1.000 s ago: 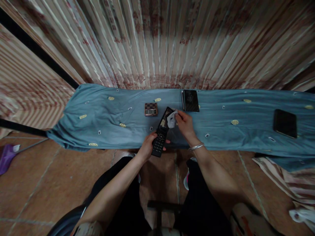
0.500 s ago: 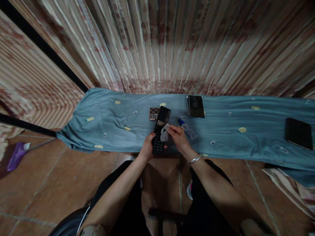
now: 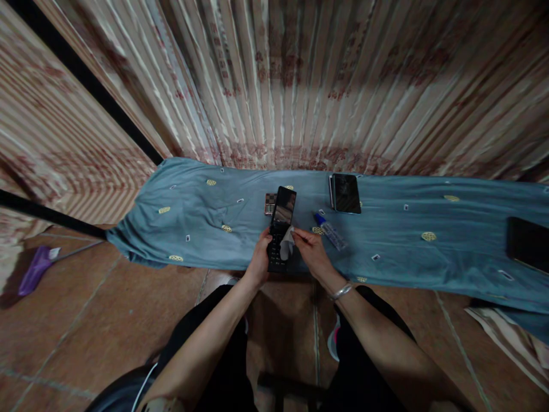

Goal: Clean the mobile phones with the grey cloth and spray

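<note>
My left hand [image 3: 259, 257] is closed round the lower left side of a black flip phone [image 3: 283, 207], which is unfolded with its screen half up and its keypad facing me. Between the fingertips of my right hand [image 3: 312, 249] is pinched a small grey cloth [image 3: 287, 245], hanging over the right part of the keypad. A small checkered brown case [image 3: 270, 203] lies behind the phone, partly hidden by it. To the right of my right hand is a clear spray bottle [image 3: 331, 232] with a blue cap, lying on its side.
A blue patterned cloth [image 3: 398, 252] covers the long narrow table. Stacked dark tablets or phones [image 3: 347, 193] lie at the back, and a black flat case [image 3: 528, 243] sits far right. Pleated curtains [image 3: 300, 86] hang behind. A purple broom [image 3: 36, 269] is on the floor at left.
The grey cloth has shifted slightly down over the keypad with my right hand and now hangs more folded. The whole view has moved a little, so the table things appear slightly lower and farther right.
</note>
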{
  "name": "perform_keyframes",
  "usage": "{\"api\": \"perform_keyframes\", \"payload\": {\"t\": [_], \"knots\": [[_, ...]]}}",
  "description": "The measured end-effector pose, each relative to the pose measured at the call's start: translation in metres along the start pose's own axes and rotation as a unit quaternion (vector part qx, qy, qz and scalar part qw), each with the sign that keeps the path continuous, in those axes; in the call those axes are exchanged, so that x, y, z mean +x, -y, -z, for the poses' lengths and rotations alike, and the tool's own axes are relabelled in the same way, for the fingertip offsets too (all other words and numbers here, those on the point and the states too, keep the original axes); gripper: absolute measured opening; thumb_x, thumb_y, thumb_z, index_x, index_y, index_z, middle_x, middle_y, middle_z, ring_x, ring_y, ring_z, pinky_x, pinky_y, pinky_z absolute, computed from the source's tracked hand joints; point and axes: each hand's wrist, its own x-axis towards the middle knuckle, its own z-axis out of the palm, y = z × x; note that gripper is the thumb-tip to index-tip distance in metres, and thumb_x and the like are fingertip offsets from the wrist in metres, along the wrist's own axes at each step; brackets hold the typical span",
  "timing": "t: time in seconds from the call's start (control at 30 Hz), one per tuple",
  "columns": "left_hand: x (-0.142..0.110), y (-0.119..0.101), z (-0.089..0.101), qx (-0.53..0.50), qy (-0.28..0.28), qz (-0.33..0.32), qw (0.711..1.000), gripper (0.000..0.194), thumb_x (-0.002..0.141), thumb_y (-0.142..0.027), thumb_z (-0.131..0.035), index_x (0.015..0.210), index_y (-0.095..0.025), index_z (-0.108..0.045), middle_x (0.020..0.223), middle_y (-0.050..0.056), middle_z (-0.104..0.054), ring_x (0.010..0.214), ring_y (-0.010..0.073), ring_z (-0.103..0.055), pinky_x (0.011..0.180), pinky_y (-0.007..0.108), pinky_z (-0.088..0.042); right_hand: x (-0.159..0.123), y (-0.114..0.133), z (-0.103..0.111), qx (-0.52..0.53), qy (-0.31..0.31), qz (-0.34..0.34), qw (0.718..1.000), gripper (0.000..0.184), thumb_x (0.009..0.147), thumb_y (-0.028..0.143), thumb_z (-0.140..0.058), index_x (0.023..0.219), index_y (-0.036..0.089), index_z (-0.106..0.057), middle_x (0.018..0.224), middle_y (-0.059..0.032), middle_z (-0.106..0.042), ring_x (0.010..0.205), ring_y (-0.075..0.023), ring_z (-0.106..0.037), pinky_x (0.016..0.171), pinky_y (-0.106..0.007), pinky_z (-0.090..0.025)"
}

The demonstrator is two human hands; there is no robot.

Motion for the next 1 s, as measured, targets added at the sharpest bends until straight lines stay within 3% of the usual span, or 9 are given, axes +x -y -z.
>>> {"api": "perform_keyframes", "payload": {"t": [0.1,0.23,0.37,0.57,0.63,0.73,0.83,0.9,1.0], "knots": [[0.003,0.0,-0.001,-0.007,-0.034,-0.039,0.999,0.037,0.076,-0.038,-0.061,0.106,-0.018,-0.063,0.093,0.003,-0.076,0.093,0.0207,-0.073,0.076,0.028,-0.056,-0.004,0.001,-0.004,0.045,-0.007,-0.049,0.998,0.038,0.065,0.058,-0.078,0.073,0.021,-0.08,0.068,0.0002,-0.072,0.065,-0.017,-0.058,0.062,-0.029,-0.048],[0.005,-0.009,-0.004,-0.031,-0.031,-0.027,0.999,0.032,0.076,-0.036,-0.057,0.101,-0.017,-0.064,0.084,0.002,-0.075,0.087,0.0215,-0.073,0.072,0.028,-0.055,-0.013,0.0,-0.012,0.088,0.004,-0.092,0.992,0.043,0.061,0.062,-0.081,0.074,0.021,-0.079,0.07,-0.0013,-0.074,0.066,-0.0171,-0.061,0.063,-0.029,-0.05],[0.007,-0.02,-0.005,-0.05,-0.057,-0.017,0.997,0.027,0.08,-0.032,-0.047,0.096,-0.017,-0.063,0.078,0.004,-0.075,0.08,0.0216,-0.073,0.066,0.028,-0.055,-0.024,-0.003,-0.018,0.078,0.045,-0.096,0.991,0.044,0.066,0.064,-0.079,0.072,0.02,-0.078,0.07,-0.0023,-0.074,0.065,-0.0173,-0.062,0.064,-0.029,-0.048],[0.01,-0.028,-0.003,-0.067,-0.046,-0.023,0.996,0.034,0.085,-0.034,-0.045,0.102,-0.014,-0.066,0.085,0.009,-0.078,0.088,0.0215,-0.076,0.069,0.026,-0.054,-0.041,-0.005,-0.022,0.031,0.093,-0.085,0.992,0.04,0.075,0.058,-0.069,0.064,0.02,-0.071,0.06,0.0007,-0.064,0.059,-0.0144,-0.053,0.059,-0.026,-0.041],[0.012,-0.03,-0.002,-0.073,-0.052,-0.032,0.995,0.034,0.086,-0.035,-0.048,0.103,-0.013,-0.067,0.091,0.011,-0.079,0.089,0.0207,-0.076,0.069,0.024,-0.053,-0.046,-0.004,-0.019,0.002,0.126,-0.075,0.989,0.041,0.079,0.057,-0.067,0.06,0.02,-0.068,0.058,0.0019,-0.06,0.057,-0.0135,-0.05,0.057,-0.025,-0.038],[0.015,-0.032,-0.001,-0.087,-0.054,-0.033,0.994,0.033,0.09,-0.033,-0.046,0.102,-0.012,-0.068,0.094,0.011,-0.08,0.085,0.0184,-0.075,0.07,0.024,-0.054,-0.05,0.004,-0.01,-0.047,0.226,-0.053,0.972,0.042,0.081,0.054,-0.067,0.057,0.02,-0.065,0.055,0.0035,-0.056,0.056,-0.0118,-0.046,0.055,-0.024,-0.034],[0.015,-0.032,-0.003,-0.102,-0.047,-0.028,0.993,0.035,0.093,-0.029,-0.041,0.101,-0.011,-0.069,0.093,0.011,-0.08,0.084,0.0186,-0.075,0.071,0.027,-0.056,-0.048,0.016,0.004,-0.068,0.306,-0.047,0.948,0.035,0.084,0.048,-0.068,0.064,0.019,-0.071,0.055,0.0049,-0.058,0.055,-0.0108,-0.047,0.055,-0.022,-0.035],[0.013,-0.032,-0.006,-0.1,-0.041,-0.018,0.994,0.037,0.094,-0.029,-0.039,0.101,-0.01,-0.071,0.092,0.012,-0.08,0.086,0.0204,-0.075,0.07,0.028,-0.056,-0.043,0.023,0.013,-0.048,0.292,-0.048,0.954,0.032,0.082,0.049,-0.07,0.073,0.019,-0.077,0.063,0.003,-0.067,0.06,-0.0125,-0.054,0.057,-0.023,-0.041],[0.01,-0.03,-0.013,-0.089,-0.033,0.014,0.995,0.039,0.095,-0.028,-0.037,0.099,-0.01,-0.072,0.089,0.013,-0.08,0.09,0.022,-0.076,0.072,0.029,-0.057,-0.034,0.029,0.023,-0.005,0.209,-0.049,0.977,0.03,0.076,0.05,-0.077,0.086,0.022,-0.081,0.08,-0.0006,-0.077,0.07,-0.0162,-0.064,0.066,-0.027,-0.05]]}}
